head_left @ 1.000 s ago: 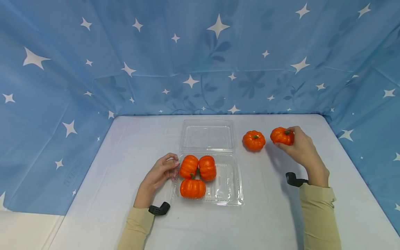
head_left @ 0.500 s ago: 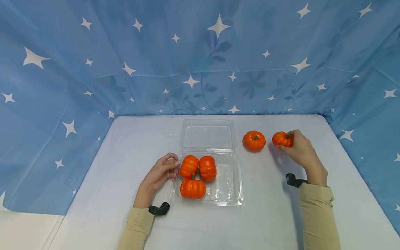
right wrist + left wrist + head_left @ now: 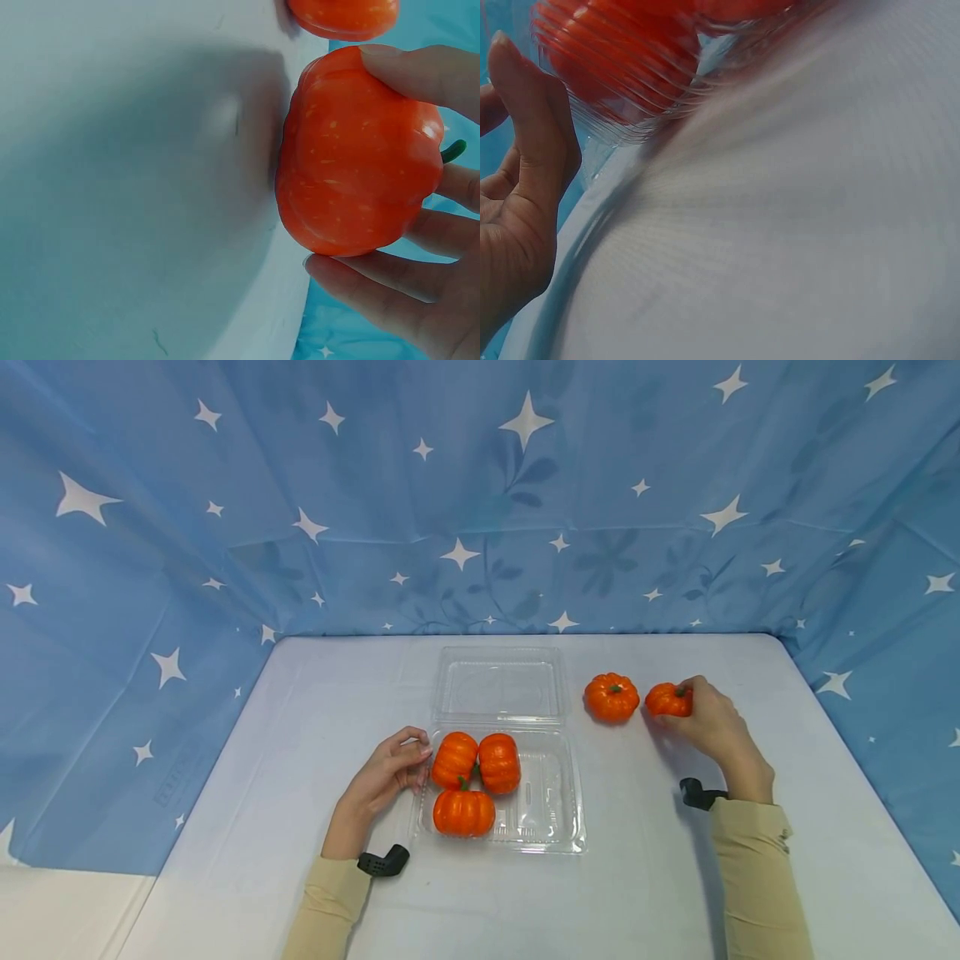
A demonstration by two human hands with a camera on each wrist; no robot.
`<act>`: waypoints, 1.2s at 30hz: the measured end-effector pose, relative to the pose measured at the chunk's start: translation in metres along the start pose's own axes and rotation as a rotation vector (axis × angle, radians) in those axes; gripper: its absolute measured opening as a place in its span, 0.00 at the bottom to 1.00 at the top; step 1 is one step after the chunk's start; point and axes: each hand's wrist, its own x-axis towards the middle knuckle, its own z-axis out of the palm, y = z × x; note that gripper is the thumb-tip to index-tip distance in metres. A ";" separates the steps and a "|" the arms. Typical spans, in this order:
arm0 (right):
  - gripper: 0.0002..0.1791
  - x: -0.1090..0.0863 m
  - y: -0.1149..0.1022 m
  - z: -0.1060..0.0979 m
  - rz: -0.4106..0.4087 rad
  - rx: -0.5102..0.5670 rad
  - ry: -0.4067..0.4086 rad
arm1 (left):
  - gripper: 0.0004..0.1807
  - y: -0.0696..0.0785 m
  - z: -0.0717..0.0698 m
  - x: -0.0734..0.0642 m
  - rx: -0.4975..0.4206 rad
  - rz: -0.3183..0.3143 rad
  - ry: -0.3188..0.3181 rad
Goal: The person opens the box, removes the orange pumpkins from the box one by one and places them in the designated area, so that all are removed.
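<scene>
My right hand (image 3: 716, 720) grips a small orange pumpkin (image 3: 669, 700) with a green stem. In the right wrist view the thumb lies on one side of this pumpkin (image 3: 358, 154) and the fingers on the other. Just to its left a second pumpkin (image 3: 612, 698) rests on the table. Three more pumpkins sit in the left part of a clear plastic clamshell box (image 3: 546, 806), one of them the front pumpkin (image 3: 463, 813). Beside the box's left wall is my left hand (image 3: 386, 772), loosely bent and holding nothing; whether it touches the wall I cannot tell.
The box's clear lid (image 3: 498, 689) lies folded back flat behind it, towards the far edge of the white table (image 3: 637, 877). A blue curtain (image 3: 360, 510) with white stars hangs behind and at both sides.
My right hand has lowered with the pumpkin and come slightly left, nearer the other loose pumpkin. My left hand and the box have stayed where they were.
</scene>
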 end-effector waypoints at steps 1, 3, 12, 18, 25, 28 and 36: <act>0.38 0.000 0.000 0.001 0.001 -0.001 -0.002 | 0.05 0.000 0.000 0.000 0.000 0.001 0.000; 0.38 0.001 -0.001 0.002 0.002 -0.006 -0.005 | 0.05 0.000 0.000 0.000 0.000 0.001 0.000; 0.41 0.002 -0.004 0.005 0.002 -0.018 -0.025 | 0.05 -0.001 0.000 0.000 0.006 0.005 0.001; 0.46 0.005 -0.002 0.007 -0.004 -0.056 -0.055 | 0.05 -0.001 0.000 -0.001 0.006 0.003 0.002; 0.50 0.006 -0.002 0.010 0.036 -0.055 -0.084 | 0.05 0.000 0.001 -0.001 0.008 -0.002 0.006; 0.51 0.007 -0.002 0.011 0.048 -0.053 -0.096 | 0.05 0.000 0.001 -0.001 0.008 -0.001 0.004; 0.52 0.007 -0.004 0.012 0.046 -0.058 -0.109 | 0.05 0.001 0.002 -0.001 0.005 -0.003 0.012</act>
